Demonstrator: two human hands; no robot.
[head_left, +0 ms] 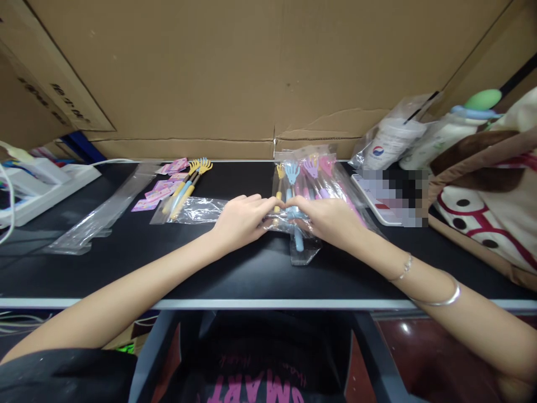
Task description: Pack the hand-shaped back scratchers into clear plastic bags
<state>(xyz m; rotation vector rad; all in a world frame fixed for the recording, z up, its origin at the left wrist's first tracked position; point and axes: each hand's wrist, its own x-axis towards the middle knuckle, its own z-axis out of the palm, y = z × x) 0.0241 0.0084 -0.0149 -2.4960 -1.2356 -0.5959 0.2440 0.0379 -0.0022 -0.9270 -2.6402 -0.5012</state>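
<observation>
My left hand (243, 220) and right hand (329, 221), both closed, pinch a crinkled, clear plastic sleeve (201, 210) across a bagged, blue, claw-headed scratcher (292, 174).

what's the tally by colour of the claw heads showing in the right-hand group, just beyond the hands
Yellow claw head: 1
Blue claw head: 1
Purple claw head: 1
Pink claw head: 1
Total: 4 that can be made out; overlap and shiny plastic could hide more.
</observation>
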